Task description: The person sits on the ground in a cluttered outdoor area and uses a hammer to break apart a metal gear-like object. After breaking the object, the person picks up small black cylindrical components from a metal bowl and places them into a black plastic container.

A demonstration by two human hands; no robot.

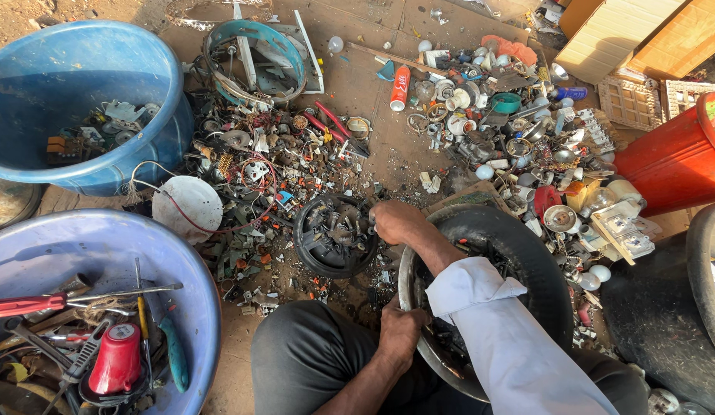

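Observation:
I sit on the ground amid scrap. My right hand (392,221), on a white-sleeved arm, reaches forward and closes on the edge of a black round housing (320,244) full of small metal parts. My left hand (400,330) grips the near rim of a dark metal pan (527,246) that rests by my knees; my sleeve hides much of what is inside it. Loose wire, coils and broken plastic lie all around the housing.
A blue tub (154,84) with scrap stands at the far left. A pale blue basin (192,284) near left holds screwdrivers, pliers and a red can. A red bucket (669,161), a black tyre (650,323), a heap of bulbs and lamp parts (519,131) and cardboard boxes (603,34) fill the right.

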